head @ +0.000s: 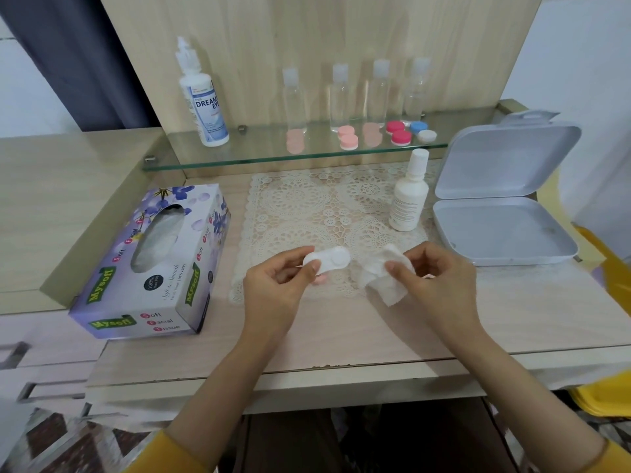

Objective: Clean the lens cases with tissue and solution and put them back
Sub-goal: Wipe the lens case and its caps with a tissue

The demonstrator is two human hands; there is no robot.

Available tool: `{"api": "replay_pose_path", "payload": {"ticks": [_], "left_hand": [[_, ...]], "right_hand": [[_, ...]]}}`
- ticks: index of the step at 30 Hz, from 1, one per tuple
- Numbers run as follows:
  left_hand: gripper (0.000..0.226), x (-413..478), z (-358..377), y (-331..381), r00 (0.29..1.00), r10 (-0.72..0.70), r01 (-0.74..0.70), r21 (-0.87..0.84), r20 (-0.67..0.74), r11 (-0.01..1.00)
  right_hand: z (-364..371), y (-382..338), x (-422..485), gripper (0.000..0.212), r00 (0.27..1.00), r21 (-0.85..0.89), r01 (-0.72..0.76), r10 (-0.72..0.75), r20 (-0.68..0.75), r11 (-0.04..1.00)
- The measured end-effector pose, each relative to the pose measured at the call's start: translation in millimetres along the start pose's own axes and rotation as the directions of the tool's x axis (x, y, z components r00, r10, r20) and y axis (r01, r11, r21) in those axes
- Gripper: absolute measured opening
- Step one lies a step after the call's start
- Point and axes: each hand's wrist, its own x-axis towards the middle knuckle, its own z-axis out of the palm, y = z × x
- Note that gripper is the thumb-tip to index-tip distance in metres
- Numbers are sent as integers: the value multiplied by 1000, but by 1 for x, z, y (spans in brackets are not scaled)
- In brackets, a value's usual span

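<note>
Left hand point(280, 285), above the table point(341, 336): thumb and fingers pinching a white lens case point(329, 259) over the lace mat point(324, 213). Right hand point(440, 281): pinching a crumpled tissue point(384, 281) just beside that case. Behind: solution bottle point(408, 196) upright on the mat; tissue box point(150, 261) at left.

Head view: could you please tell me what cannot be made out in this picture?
Head view: pink item under the left hand, mostly hidden by its fingers.
Head view: small white bottle, label print too small.
Head view: yellow thing, cut off by the right edge.
Head view: white lens case, left end covered by fingers.
</note>
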Motion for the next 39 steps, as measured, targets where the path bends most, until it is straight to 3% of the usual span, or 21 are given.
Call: {"api": "replay_pose_path", "payload": {"ticks": [2,7,11,18,24,30,39], "left_hand": [[19,-1,3,-2,999,-29,29,26,17,999],[20,-5,11,-1,997,-44,39,70,67,997],[22,-6,13,2,993,-40,32,74,108,997],[19,-8,14,6,983,-31,15,92,182,996],[19,-9,14,6,981,-36,20,82,191,996],[20,-6,11,5,985,-52,37,93,162,995],[17,-5,8,5,984,-58,43,95,171,995]], "right_hand": [[-1,0,1,20,1000,-22,31,-31,0,999],[7,-3,-4,26,978,41,37,-44,202,998],[5,-2,-3,25,972,57,73,-83,221,996],[1,-6,2,20,948,237,-110,30,317,965],[1,-7,1,17,962,232,-74,9,272,970],[-1,-5,0,25,929,296,-105,-13,370,950],[10,-7,-3,17,970,304,-115,41,240,946]]}}
